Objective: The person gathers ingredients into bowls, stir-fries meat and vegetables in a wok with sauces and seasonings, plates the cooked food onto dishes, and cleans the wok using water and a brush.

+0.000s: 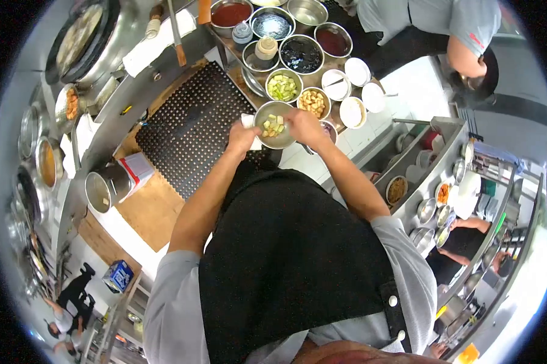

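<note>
My left hand [243, 138] is closed on the rim of a metal bowl [277, 142], with a white cloth [248, 121] between hand and bowl. Pale green and tan chunks [273, 126] lie in the bowl. My right hand [308, 128] is at the bowl's right side, fingers curled together over the rim; the fingertips are blurred, and what they hold cannot be made out. Just beyond stand a bowl of green chopped vegetable [282, 87] and a bowl of tan cubes [312, 103]. A bowl with purplish pieces [328, 130] is partly hidden behind my right hand.
Bowls of dark liquid [302, 53] and red sauce [231, 13] stand farther back, with white tubs [352, 113] to the right. A perforated black mat [188, 121] covers floor at left. A co-worker [443, 30] handles a wok [489, 76]. A counter with bowls [426, 209] runs along the right.
</note>
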Motion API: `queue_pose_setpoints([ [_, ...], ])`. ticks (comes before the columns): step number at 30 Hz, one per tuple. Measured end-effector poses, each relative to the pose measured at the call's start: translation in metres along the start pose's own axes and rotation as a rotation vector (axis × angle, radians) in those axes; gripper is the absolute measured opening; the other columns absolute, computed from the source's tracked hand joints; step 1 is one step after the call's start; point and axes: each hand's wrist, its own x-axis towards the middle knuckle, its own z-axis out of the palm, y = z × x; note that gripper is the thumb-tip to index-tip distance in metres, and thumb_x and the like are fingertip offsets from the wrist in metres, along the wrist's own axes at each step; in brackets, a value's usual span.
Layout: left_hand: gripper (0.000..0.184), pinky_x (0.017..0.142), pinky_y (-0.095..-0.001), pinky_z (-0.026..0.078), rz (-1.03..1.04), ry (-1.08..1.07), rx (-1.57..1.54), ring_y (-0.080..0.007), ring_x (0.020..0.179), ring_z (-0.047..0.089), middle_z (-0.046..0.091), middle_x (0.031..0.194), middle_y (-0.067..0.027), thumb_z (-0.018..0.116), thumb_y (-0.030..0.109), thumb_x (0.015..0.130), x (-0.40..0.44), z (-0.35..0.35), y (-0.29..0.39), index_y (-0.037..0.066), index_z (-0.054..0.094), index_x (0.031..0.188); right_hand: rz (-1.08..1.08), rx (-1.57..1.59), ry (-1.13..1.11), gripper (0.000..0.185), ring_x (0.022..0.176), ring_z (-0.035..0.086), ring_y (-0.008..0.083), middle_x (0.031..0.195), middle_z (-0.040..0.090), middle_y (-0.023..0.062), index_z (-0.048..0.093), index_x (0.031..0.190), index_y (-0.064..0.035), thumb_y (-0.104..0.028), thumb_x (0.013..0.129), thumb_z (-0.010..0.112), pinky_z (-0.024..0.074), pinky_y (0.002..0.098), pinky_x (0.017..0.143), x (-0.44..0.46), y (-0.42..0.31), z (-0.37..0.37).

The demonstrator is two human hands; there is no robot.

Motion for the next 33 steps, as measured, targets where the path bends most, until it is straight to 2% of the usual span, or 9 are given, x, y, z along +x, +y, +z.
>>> queue_pose_setpoints([
  [3, 0.036, 0.071, -0.0362, 0.058, -0.013, -0.123, -0.048, -0.0219, 0.082, 0.072, 0.075, 0.098, -0.0121, 0.072, 0.001, 0.076, 0.006, -0.013, 0.003, -0.004, 0.068, 0.112, 0.31, 0.229, 0.095, 0.017, 0.081, 0.071, 0.0357, 0.087, 0.072, 0.0182, 0.076, 0.098, -0.0062, -0.016, 0.087, 0.068, 0.0548, 0.0412, 0.071, -0.027, -0.045, -0.053],
  [9, 0.043, 0.073, -0.036, 0.059, -0.027, -0.244, -0.114, -0.023, 0.085, 0.072, 0.073, 0.104, -0.0144, 0.071, 0.001, 0.076, 0.023, -0.066, -0.007, -0.005, 0.064, 0.118, 0.074, 0.359, -0.7, 0.026, 0.084, 0.072, 0.036, 0.093, 0.074, 0.0221, 0.076, 0.091, -0.0051, -0.031, 0.09, 0.07, 0.0532, 0.0504, 0.079, -0.195, -0.011, -0.019],
  [11, 0.043, 0.075, -0.036, 0.059, -0.034, -0.198, -0.117, -0.0233, 0.087, 0.072, 0.073, 0.104, -0.0142, 0.071, 0.0, 0.076, 0.035, -0.082, -0.017, -0.004, 0.064, 0.118, 0.543, -0.084, -0.457, 0.031, 0.089, 0.072, 0.0381, 0.097, 0.074, 0.0225, 0.077, 0.097, -0.0061, -0.036, 0.091, 0.071, 0.0541, 0.0493, 0.081, -0.2, -0.014, -0.022],
  [14, 0.044, 0.077, -0.0367, 0.059, -0.021, -0.172, -0.099, -0.0237, 0.088, 0.072, 0.073, 0.106, -0.014, 0.07, -0.001, 0.077, 0.016, -0.097, 0.001, -0.005, 0.063, 0.12, 0.666, 0.237, -0.064, 0.035, 0.093, 0.072, 0.0397, 0.094, 0.073, 0.0215, 0.072, 0.117, -0.0113, -0.034, 0.09, 0.068, 0.0562, 0.0482, 0.082, -0.123, 0.035, -0.06],
  [16, 0.046, 0.079, -0.0375, 0.06, 0.002, -0.169, -0.072, -0.0241, 0.09, 0.072, 0.072, 0.108, -0.0139, 0.069, -0.002, 0.077, 0.011, -0.099, 0.014, -0.005, 0.061, 0.122, 0.639, 0.043, 0.371, 0.041, 0.091, 0.072, 0.0401, 0.091, 0.074, 0.022, 0.071, 0.116, -0.0024, -0.031, 0.088, 0.07, 0.0554, 0.0495, 0.082, -0.058, 0.037, -0.086],
  [24, 0.051, 0.087, -0.0376, 0.058, 0.052, -0.019, -0.216, -0.0248, 0.098, 0.071, 0.07, 0.115, -0.0135, 0.066, -0.006, 0.076, -0.013, -0.073, 0.01, -0.005, 0.057, 0.127, 0.432, 0.06, 0.472, 0.028, 0.09, 0.07, 0.0444, 0.092, 0.073, 0.0243, 0.075, 0.101, 0.0003, -0.024, 0.094, 0.064, 0.0552, 0.0512, 0.084, 0.037, 0.09, -0.096],
  [28, 0.044, 0.084, -0.0381, 0.061, 0.015, 0.015, -0.285, -0.0247, 0.095, 0.072, 0.071, 0.113, -0.0131, 0.064, -0.004, 0.083, -0.023, -0.046, -0.013, -0.004, 0.06, 0.126, 0.466, 0.47, 0.447, 0.024, 0.08, 0.075, 0.0318, 0.086, 0.076, 0.0203, 0.075, 0.1, 0.0014, -0.02, 0.095, 0.065, 0.0575, 0.0422, 0.075, 0.005, 0.092, -0.129],
  [29, 0.044, 0.085, -0.0387, 0.061, 0.042, 0.014, -0.314, -0.0249, 0.095, 0.072, 0.071, 0.113, -0.0131, 0.063, -0.004, 0.083, -0.02, -0.04, -0.024, -0.003, 0.06, 0.126, 0.396, 0.6, 0.489, 0.024, 0.074, 0.073, 0.0202, 0.079, 0.075, 0.0142, 0.074, 0.101, 0.0027, -0.019, 0.096, 0.066, 0.0559, 0.0348, 0.068, -0.001, 0.113, -0.121],
  [33, 0.047, 0.083, -0.0373, 0.06, 0.076, 0.012, -0.413, -0.0252, 0.095, 0.071, 0.071, 0.113, -0.0139, 0.066, -0.006, 0.081, -0.033, -0.01, -0.03, -0.005, 0.057, 0.127, 0.501, 0.842, 0.523, 0.032, 0.068, 0.067, 0.0128, 0.073, 0.07, 0.0092, 0.073, 0.102, 0.0038, -0.026, 0.098, 0.065, 0.052, 0.0293, 0.061, -0.048, 0.11, -0.153],
])
